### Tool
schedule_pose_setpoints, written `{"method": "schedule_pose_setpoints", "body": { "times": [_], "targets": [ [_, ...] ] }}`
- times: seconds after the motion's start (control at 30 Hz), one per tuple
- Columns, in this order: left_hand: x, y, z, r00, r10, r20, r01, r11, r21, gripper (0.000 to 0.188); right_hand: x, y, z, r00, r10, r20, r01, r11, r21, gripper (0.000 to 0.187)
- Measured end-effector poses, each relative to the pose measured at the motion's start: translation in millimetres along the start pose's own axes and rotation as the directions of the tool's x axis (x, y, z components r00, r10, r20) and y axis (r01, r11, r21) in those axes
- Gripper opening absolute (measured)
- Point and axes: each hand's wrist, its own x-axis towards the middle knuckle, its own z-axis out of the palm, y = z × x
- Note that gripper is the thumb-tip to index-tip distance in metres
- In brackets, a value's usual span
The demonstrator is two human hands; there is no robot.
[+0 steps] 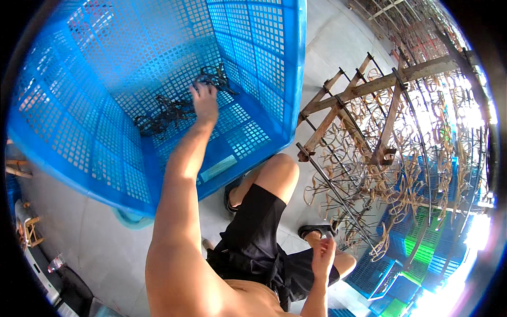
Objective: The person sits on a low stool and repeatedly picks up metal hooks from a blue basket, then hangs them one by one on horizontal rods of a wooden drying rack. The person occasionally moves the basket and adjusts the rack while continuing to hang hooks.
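Observation:
My left arm reaches into a large blue plastic basket [257, 31] with perforated walls. My left hand [205, 103] is low inside it, fingers somewhat apart, at the edge of a pile of dark eyeglass frames [168, 112]. More dark frames [214, 76] lie just beyond the fingertips; whether the fingers touch them is hard to see. Beside my right knee, my right hand [323, 258] is raised with its fingers curled. Something small and pale shows at its fingertips, too small to name.
On the right stands a wooden rack [383, 87] with dark rods, hung with many tan looped frames [364, 182]. Below it are stacked blue crates [372, 274] and green crates [422, 243]. A plastic bottle [56, 262] and small wooden stool [31, 232] are at the far left.

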Motion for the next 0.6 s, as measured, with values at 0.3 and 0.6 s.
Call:
{"method": "schedule_pose_setpoints", "body": {
  "times": [0.3,0.6],
  "targets": [
    [35,-75,9,0.887,-0.170,0.429,0.446,0.548,-0.707,0.034,20,-37,25,0.978,-0.067,0.195,0.053,0.996,0.078,0.028],
    [-47,-94,-98,0.894,-0.238,0.379,0.227,-0.488,-0.843,0.016,75,-183,82,0.790,-0.481,0.380,0.374,0.870,0.322,0.023]
  ]
}}
